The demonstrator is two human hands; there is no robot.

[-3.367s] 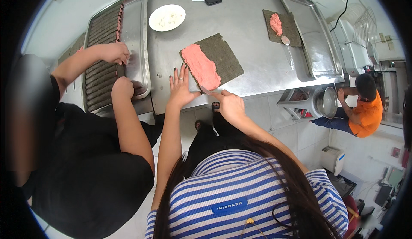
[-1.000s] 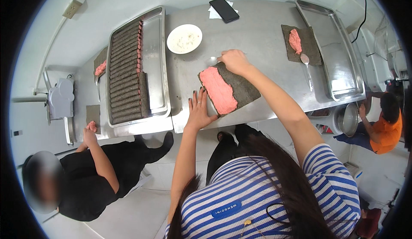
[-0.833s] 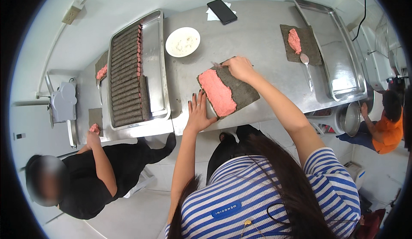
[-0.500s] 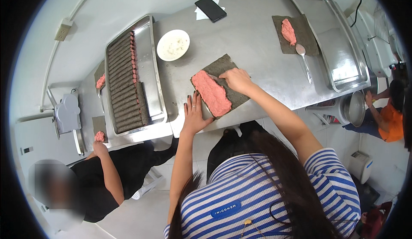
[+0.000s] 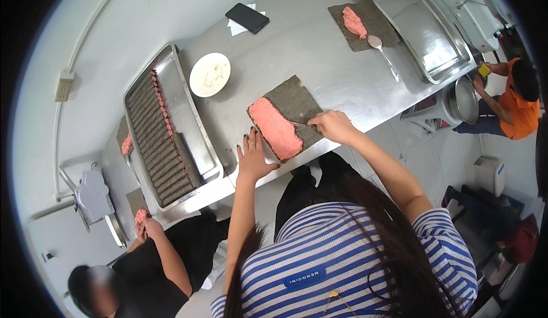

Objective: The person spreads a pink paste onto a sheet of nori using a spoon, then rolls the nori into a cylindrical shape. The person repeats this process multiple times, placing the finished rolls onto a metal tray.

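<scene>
A dark seaweed sheet point(image 5: 297, 98) lies on the steel table in front of me. Pink minced meat point(image 5: 275, 128) is spread in a thick band over its left part. My right hand point(image 5: 333, 126) is closed around the handle of a metal spoon point(image 5: 299, 124), whose tip touches the right edge of the meat; part of the spoon is hidden by the fingers. My left hand point(image 5: 253, 157) lies with fingers spread beside the sheet's near left edge, holding nothing.
A steel tray point(image 5: 210, 157) of seaweed rolls stands left, beside a white bowl point(image 5: 210, 75). A phone point(image 5: 246, 18) lies farther back. At right are another seaweed sheet point(image 5: 365, 24) with meat, a spoon point(image 5: 383, 57) and a tray point(image 5: 436, 61). People work at left and far right.
My right hand has drawn the spoon along the meat's right edge toward the near side. My left hand stays by the sheet. The whole view has turned slightly.
</scene>
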